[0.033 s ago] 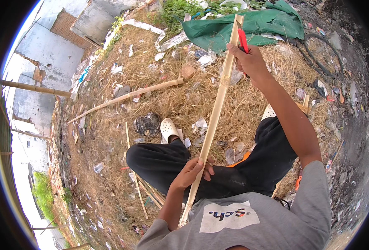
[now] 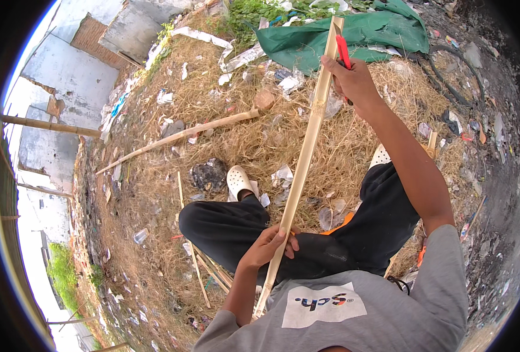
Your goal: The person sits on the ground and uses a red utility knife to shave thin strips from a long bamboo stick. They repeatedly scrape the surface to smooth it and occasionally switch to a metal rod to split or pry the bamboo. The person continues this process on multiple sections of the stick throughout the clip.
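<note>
A long split bamboo strip (image 2: 302, 170), pale on its inner face, slants from my lap up past my outstretched right arm. My left hand (image 2: 270, 243) is closed around its lower part, with the thumb on top. Near the far end, my right hand (image 2: 353, 85) grips a red-handled knife (image 2: 344, 51) with some black on it. The thumb of that hand presses at the strip's edge. The knife's dark tip lies beside the far end of the bamboo; its exact contact with the strip cannot be made out.
Dry grass and litter surround my legs. A bamboo pole (image 2: 180, 136) lies ahead on the left, with thinner bamboo strips (image 2: 213, 270) by my left knee. A green tarp (image 2: 383, 34) is spread beyond the far end. A worn wall (image 2: 66, 76) stands at left.
The strip's far end and the knife have shifted very slightly upward in the view. Both hands keep their hold.
</note>
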Action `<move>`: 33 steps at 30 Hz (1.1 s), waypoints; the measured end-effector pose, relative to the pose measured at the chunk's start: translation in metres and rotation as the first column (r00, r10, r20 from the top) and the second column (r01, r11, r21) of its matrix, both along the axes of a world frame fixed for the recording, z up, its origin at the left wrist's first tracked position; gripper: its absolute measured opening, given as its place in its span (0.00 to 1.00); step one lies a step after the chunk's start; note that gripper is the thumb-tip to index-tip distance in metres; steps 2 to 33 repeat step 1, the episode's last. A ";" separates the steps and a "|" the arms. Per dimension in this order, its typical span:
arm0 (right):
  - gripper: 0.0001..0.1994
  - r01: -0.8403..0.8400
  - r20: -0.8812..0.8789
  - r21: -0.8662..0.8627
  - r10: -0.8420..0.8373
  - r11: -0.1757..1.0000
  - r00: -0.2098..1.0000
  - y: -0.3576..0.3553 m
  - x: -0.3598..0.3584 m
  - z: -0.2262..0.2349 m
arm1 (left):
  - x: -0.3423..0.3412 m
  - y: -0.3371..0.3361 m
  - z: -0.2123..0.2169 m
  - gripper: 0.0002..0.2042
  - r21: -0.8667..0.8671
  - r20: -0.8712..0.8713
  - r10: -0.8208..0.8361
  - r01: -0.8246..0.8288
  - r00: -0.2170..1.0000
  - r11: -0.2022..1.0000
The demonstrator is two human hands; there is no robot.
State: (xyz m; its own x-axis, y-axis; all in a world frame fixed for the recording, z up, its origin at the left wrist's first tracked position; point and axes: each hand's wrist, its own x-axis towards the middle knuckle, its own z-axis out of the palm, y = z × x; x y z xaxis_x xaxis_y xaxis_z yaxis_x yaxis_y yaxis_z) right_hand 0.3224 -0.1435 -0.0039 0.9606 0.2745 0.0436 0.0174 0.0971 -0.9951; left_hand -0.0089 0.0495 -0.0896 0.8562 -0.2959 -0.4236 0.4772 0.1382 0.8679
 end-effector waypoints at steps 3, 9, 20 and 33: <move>0.19 0.034 -0.005 0.019 -0.034 0.999 0.999 0.001 0.003 0.005 | -0.006 0.005 0.001 0.23 0.013 -0.046 -0.034 0.034 0.998 0.999; 0.19 0.034 -0.005 0.019 -0.034 0.999 0.999 0.001 0.003 0.005 | -0.006 0.005 0.001 0.23 0.013 -0.046 -0.034 0.034 0.998 0.999; 0.19 0.034 -0.005 0.019 -0.034 0.999 0.999 0.001 0.003 0.005 | -0.006 0.005 0.001 0.23 0.013 -0.046 -0.034 0.034 0.998 0.999; 0.19 0.034 -0.005 0.019 -0.034 0.999 0.999 0.001 0.003 0.005 | -0.006 0.005 0.001 0.23 0.013 -0.046 -0.034 0.034 0.998 0.999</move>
